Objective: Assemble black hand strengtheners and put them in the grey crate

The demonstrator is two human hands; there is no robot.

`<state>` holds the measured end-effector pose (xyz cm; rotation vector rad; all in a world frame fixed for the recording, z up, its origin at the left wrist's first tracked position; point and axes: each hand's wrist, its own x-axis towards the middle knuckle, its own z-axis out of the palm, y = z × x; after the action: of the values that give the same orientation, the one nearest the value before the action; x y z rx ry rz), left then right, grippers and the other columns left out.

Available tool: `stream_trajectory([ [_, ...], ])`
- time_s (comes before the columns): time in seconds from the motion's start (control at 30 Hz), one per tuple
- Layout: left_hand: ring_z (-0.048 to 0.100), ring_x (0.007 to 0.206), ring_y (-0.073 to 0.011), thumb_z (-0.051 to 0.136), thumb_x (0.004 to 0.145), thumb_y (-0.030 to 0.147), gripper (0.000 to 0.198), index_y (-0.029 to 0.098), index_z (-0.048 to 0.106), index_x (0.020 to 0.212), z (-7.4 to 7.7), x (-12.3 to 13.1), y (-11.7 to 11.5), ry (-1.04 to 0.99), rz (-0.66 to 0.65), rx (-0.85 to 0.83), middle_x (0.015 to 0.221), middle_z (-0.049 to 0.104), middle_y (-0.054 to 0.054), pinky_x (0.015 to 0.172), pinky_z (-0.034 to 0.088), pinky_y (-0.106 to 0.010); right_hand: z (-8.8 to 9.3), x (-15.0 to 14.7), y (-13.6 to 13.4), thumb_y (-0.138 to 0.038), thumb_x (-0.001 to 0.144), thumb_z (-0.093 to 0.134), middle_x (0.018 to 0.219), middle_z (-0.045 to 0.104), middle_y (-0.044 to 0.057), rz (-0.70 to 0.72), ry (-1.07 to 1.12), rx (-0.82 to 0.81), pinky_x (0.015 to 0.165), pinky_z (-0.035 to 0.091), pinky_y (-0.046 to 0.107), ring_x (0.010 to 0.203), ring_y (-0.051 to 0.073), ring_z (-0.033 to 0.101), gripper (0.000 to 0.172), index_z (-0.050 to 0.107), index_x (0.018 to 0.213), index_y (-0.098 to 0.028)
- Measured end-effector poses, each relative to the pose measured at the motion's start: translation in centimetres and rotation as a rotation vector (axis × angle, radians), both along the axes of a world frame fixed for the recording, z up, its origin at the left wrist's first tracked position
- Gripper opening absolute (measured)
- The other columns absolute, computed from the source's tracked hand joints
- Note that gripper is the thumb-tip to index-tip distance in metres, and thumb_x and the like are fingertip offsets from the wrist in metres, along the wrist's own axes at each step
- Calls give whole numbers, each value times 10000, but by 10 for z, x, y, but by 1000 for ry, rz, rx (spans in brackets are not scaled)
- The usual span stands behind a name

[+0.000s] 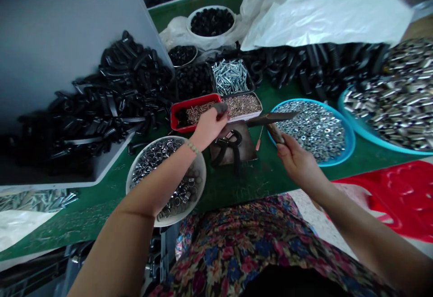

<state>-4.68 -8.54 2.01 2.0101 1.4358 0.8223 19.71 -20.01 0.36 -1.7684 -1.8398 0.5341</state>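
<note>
My left hand [208, 126] hangs over a red tray [179, 116] of small screws, its fingertips pinching a small dark piece [220, 107]. My right hand [297, 166] grips the brown handle of a flat dark blade [270, 117], which points left above a blue tray of steel nuts [348, 139]. Between my hands, a brown pad [233, 146] carries a black part with a coiled spring [226, 146]. A thin red-handled screwdriver [259, 140] lies beside that pad. Under my left forearm sits a white bowl of steel rings [199, 189].
Black spring parts [101, 98] heap up on the left, beside a grey panel [67, 31]. Trays of silver bolts [230, 77] and brass parts [241, 105] stand ahead on the green table [257, 184]. A blue tray of steel sleeves [389, 107] sits right, with white plastic sheeting [321, 8] behind.
</note>
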Motion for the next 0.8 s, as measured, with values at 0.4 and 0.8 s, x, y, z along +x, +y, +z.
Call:
stream_trajectory([
  [0.4,592,969,-164,459,949,327,257,145,638,979,-57,-9,-57,350,-133,158,1051,621,-70,890,474,-281,-2,-9,1,-414,950,362,740,686,78,47,47,14,549,489,310,603,225,648,400,543,1227,-191],
  [0.8,585,892,-196,414,960,346,315,131,642,931,-53,-5,-64,565,-84,199,1006,614,-98,796,477,-302,-6,-5,-3,-405,958,371,837,710,85,81,0,54,569,485,290,654,216,668,417,549,1257,-176],
])
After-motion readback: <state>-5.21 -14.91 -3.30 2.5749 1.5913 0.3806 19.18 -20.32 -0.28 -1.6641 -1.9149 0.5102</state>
